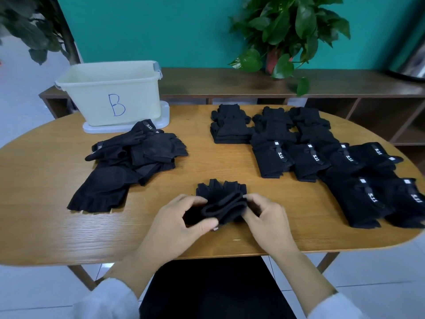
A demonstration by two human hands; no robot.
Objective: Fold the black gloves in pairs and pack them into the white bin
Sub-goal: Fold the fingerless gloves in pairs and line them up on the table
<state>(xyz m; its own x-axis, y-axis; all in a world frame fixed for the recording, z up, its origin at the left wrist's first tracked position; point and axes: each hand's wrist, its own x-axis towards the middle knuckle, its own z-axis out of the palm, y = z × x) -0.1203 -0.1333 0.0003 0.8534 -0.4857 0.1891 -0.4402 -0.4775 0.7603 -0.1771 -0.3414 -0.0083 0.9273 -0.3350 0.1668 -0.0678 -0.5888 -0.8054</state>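
Glove pair (222, 203) at 6 o'clock on the desk (53, 229), cuff end rolled toward the fingers. Left hand (181, 224) and right hand (266, 217) each pinch one end of the roll; grip narrow, on cloth. Fabric looks soft, light, limp and likely to spring open, so hold at the fold. Unfolded heap (128, 164) at 10 o'clock; folded pairs (322, 157) at 2; white bin (110, 93) at 11.

An oval wooden table (57, 226) stands before a long dark wooden shelf unit (230, 82) — on it a leafy green potted plant (292, 31) — backed by a teal wall (149, 28).
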